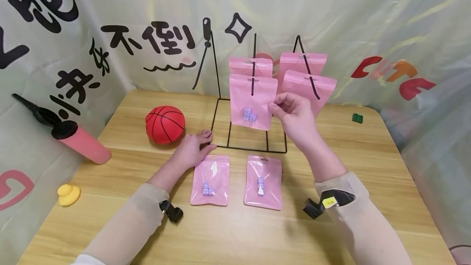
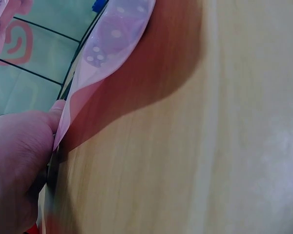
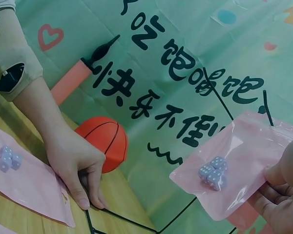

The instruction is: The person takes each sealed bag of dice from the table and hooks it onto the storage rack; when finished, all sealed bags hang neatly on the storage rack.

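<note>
A black wire display rack stands on the table with pink zip bags on its middle and right hooks. My right hand pinches the right edge of the front pink bag at the middle hook; lavender dice show through it. Behind it hangs another pink bag. My left hand holds the front left corner of the rack's base between thumb and fingers. Just below that hand lies a pink bag of dice, and a second bag lies to its right.
Two more pink bags hang on the right hook. A red toy basketball sits left of the rack. Further left are a pink hand pump and a yellow rubber duck. A small green block lies at the back right.
</note>
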Tool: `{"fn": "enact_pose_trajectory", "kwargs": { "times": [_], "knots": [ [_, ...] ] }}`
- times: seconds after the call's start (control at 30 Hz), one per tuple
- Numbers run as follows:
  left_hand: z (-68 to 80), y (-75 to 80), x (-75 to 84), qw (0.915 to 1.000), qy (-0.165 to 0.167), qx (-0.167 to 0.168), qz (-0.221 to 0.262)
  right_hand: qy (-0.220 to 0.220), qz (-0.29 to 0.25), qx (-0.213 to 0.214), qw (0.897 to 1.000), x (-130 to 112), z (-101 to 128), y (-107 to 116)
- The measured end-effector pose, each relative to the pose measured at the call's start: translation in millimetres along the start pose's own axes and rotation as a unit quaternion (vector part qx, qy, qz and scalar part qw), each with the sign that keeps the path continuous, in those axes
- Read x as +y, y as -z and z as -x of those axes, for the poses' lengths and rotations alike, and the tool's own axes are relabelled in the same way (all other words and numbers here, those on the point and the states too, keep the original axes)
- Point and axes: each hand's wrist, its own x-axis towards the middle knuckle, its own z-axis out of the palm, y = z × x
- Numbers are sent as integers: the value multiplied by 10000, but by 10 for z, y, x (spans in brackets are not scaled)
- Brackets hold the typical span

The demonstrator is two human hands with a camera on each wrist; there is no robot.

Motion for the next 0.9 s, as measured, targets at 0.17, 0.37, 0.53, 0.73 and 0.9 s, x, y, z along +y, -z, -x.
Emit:
{"fn": "enact_pose_trajectory", "kwargs": {
  "times": [0.17, 0.37, 0.53, 0.73, 0.9],
  "knots": [
    [-2, -8, -3, 10000, -34, 38, 11, -11, 97, -79, 9999, 19, -10, 15],
    [-19, -22, -24, 10000, -51, 40, -26, -61, 575, -288, 9979, 69, 23, 100],
    [-24, -29, -26, 10000, -45, 4, -25, 142, 1535, -712, 9855, 155, 134, 260],
    [-24, -27, -24, 10000, 6, -2, -8, 76, 1946, -1342, 9716, 313, 288, 410],
    [-10, -19, -10, 9999, 98, -80, -10, 248, 2784, -1630, 9462, 537, 367, 500]
  ]
}}
